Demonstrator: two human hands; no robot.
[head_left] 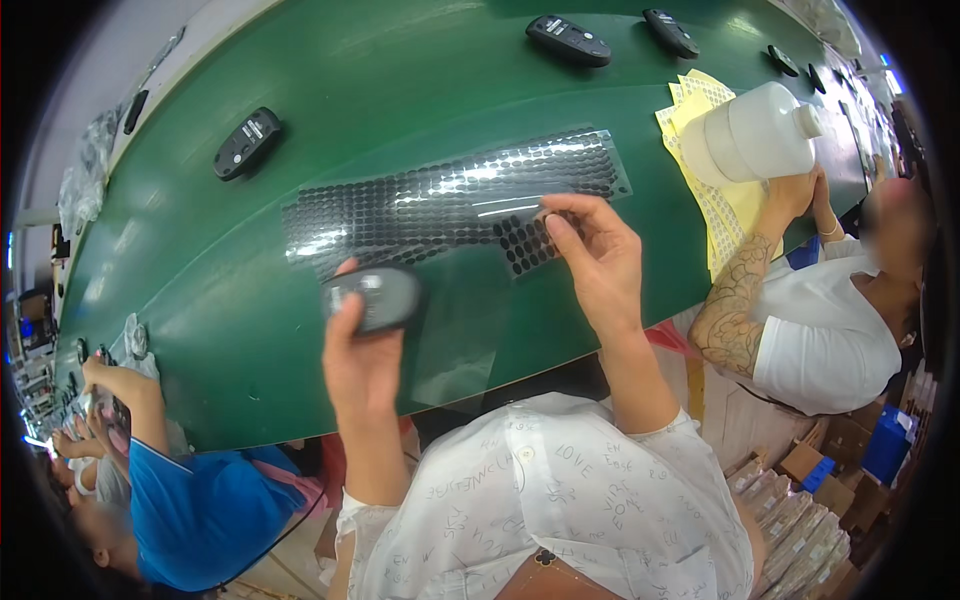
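Observation:
My left hand (362, 375) is closed round a black computer mouse (385, 298), held with its labelled underside up, a little blurred. My right hand (605, 255) is pinched at thumb and forefinger, with what looks like a small black oval pad between the tips. Right beside those fingertips lies a strip of black oval pads (522, 248) on clear film. Farther back, wide clear sheets of black oval pads (400, 200) overlap on the green table (440, 100) and catch the light. A piece of clear film (455, 350) lies between my hands, near the front edge.
Another mouse (247, 143) lies at the back left; two more, including one mouse (568, 40), lie at the far side. A white plastic bottle (750, 135) rests on yellow sticker sheets (700, 90) to the right. Co-workers sit on both sides, one with a tattooed arm (735, 310).

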